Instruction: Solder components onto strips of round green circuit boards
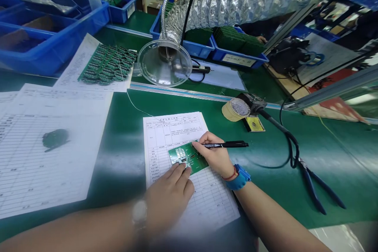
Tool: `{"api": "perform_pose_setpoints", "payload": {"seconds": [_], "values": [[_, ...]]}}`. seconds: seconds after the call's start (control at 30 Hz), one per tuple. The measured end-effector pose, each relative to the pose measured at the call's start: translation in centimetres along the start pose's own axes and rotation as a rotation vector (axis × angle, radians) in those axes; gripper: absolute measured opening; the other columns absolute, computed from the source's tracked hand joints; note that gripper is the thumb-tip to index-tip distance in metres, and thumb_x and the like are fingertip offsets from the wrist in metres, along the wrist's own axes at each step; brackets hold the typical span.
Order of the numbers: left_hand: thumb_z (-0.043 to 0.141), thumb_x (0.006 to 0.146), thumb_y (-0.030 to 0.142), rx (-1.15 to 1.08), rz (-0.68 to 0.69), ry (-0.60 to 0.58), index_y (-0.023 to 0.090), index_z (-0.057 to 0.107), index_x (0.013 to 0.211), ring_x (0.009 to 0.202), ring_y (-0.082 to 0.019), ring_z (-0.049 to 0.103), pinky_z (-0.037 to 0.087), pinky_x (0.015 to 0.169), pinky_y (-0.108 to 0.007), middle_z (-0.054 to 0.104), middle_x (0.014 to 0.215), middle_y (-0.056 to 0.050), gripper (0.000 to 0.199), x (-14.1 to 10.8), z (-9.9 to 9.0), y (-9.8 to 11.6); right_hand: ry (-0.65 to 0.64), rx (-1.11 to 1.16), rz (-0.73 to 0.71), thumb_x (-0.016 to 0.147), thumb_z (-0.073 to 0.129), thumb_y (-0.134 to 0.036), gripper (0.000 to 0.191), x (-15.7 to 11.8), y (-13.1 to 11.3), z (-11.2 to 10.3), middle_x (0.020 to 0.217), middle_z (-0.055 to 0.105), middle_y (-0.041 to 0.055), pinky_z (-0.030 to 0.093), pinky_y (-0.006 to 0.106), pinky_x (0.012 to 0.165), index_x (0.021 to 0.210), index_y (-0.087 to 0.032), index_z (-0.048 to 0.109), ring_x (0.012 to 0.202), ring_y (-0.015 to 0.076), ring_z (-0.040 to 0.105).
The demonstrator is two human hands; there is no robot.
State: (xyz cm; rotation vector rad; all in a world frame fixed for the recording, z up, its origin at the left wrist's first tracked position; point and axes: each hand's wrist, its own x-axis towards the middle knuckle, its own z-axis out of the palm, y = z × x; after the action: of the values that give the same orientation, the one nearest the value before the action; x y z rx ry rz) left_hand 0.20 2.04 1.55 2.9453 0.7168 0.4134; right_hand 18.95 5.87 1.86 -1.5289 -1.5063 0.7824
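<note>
**Green PCB on a paper form, pen in R hand**

A green PCB (188, 157) lies tilted on a printed form (174, 134), on a green bench mat (124, 114). The form's grid and headings are too small and blurred to read, probably a check sheet. The left hand (168, 197) has its fingers pressed together, tips on the PCB's lower edge; a pale wristwatch (139, 212) sits on that wrist, blurred. The right hand (211, 155) pinches a black pen (228, 145) just over the PCB's right corner, w/ a blue wrist strap (239, 177) and red thread above it.

Right of the form: a tape roll (235, 109), a soldering iron (274, 120) in its holder, and blue-handled pliers (317, 185). Left: a large ruled sheet (50, 153), then a panel of green PCBs (108, 64) on paper. Blue bins (239, 51) ahead hold stacked green boards; the white label on the front is unreadable. More blue trays (44, 43) sit top left. A foil duct (236, 8) ends in a clear funnel (164, 63) above the bench.
</note>
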Motion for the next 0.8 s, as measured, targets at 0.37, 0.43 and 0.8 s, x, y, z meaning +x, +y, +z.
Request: {"api": "perform_pose_setpoints", "payload": {"seconds": [0.37, 0.43, 0.8], "values": [[0.034, 0.084, 0.008, 0.001, 0.001, 0.02, 0.011, 0.059, 0.09, 0.107, -0.024, 0.055, 0.045, 0.092, -0.037, 0.061, 0.112, -0.012, 0.026, 0.04, 0.12, 0.04, -0.023, -0.13, -0.089, 0.077, 0.058, -0.025, 0.032, -0.04, 0.44, 0.36, 0.048, 0.039, -0.0053, 0.031, 0.024, 0.049, 0.052, -0.018, 0.04, 0.047, 0.0085, 0.036], [0.033, 0.084, 0.008, 0.002, -0.001, 0.028, 0.011, 0.059, 0.09, 0.107, -0.024, 0.055, 0.045, 0.091, -0.036, 0.062, 0.111, -0.012, 0.027, 0.07, 0.1, 0.02, -0.025, -0.142, -0.093, 0.077, 0.057, -0.025, 0.032, -0.01, 0.51, 0.37, 0.048, 0.04, -0.0053, 0.031, 0.023, 0.049, 0.052, -0.018, 0.041, 0.046, 0.0084, 0.036], [0.032, 0.082, 0.005, -0.017, -0.004, 0.077, 0.01, 0.062, 0.086, 0.103, -0.026, 0.058, 0.049, 0.087, -0.036, 0.064, 0.107, -0.013, 0.03, 0.12, 0.12, 0.02, -0.009, -0.158, -0.117, 0.077, 0.056, -0.022, 0.032, -0.09, 0.63, 0.41, 0.047, 0.04, -0.0057, 0.031, 0.023, 0.048, 0.05, -0.018, 0.04, 0.045, 0.0079, 0.036]]}}
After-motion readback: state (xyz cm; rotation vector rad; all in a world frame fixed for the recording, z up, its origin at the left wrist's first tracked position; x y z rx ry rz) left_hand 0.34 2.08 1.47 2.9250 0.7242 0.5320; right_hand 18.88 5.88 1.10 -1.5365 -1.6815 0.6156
